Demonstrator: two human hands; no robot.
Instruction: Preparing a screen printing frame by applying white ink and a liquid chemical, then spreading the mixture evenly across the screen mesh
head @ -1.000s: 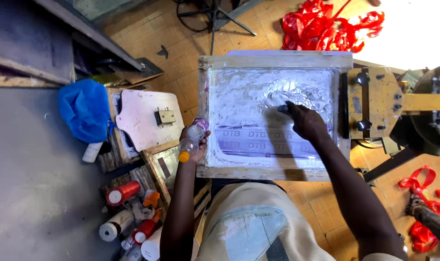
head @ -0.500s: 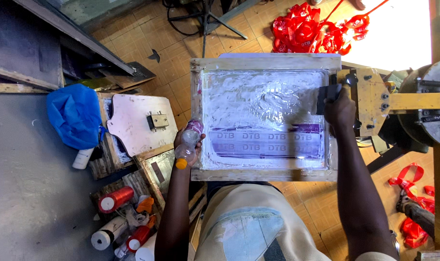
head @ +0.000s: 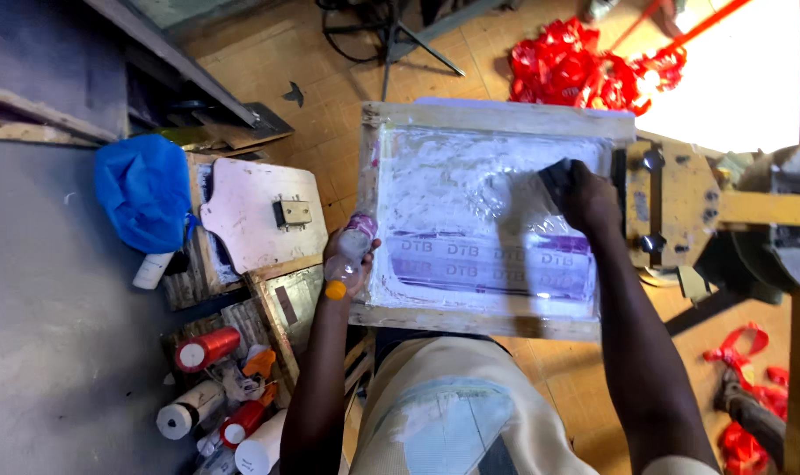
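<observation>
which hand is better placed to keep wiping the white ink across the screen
Right, most likely. The right hand already presses a dark pad on the mesh of the wooden screen frame, while the left hand is at the frame's left edge, occupied gripping a small bottle.

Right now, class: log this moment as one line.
left hand: holds small bottle | right hand: presses dark pad on wooden-framed screen

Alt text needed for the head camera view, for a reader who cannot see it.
Seen from above, a person's right hand presses a dark pad onto the white-smeared mesh of a wooden-framed printing screen, while the left hand holds a small clear plastic bottle with an orange cap at the frame's left edge. Red-capped cans and a blue plastic bag lie to the left.
</observation>
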